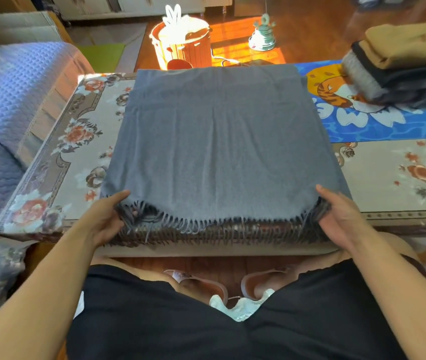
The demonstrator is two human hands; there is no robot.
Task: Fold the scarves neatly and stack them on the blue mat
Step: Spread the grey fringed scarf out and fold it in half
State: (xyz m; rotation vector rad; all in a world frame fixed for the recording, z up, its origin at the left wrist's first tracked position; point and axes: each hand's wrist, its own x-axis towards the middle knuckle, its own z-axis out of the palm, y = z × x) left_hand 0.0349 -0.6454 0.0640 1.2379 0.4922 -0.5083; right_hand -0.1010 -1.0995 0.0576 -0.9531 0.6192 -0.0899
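A grey scarf [217, 136] with a fringed near edge lies spread flat over the flower-patterned table [71, 141], reaching from the far edge to the near one. My left hand [105, 216] pinches its near left corner by the fringe. My right hand [341, 214] pinches the near right corner. The blue mat [378, 126] with a cartoon tiger lies at the table's right, partly under the scarf's edge. On the mat's far right sits a stack of folded scarves [399, 66], tan on top, black and grey below.
A blue quilted sofa cover [6, 100] borders the table on the left. Beyond the far edge stand a wooden bucket [183, 45] and a small green ornament [262, 35] on the wooden floor. My knees and slippers are below the table's near edge.
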